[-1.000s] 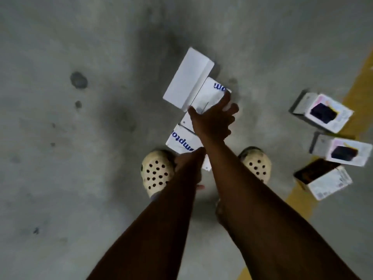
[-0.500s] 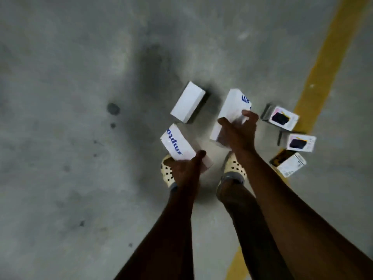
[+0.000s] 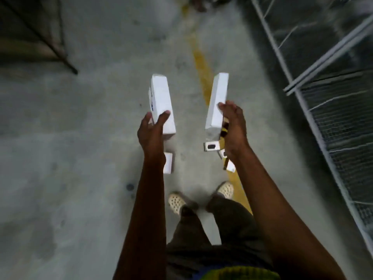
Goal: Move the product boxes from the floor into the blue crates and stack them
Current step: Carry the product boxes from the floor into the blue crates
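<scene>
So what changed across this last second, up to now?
The right hand, only reaching a second ago, took hold of the right box and lifted it; the left hand raised the left box, already held. The plain white box and the printed boxes by the yellow line stayed on the floor.

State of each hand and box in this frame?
left hand: grips left white box.
left white box: held clear of the floor.
right hand: grips right white box.
right white box: held clear too.
third white box: lying on floor, untouched.
small printed boxes: on floor, untouched.
</scene>
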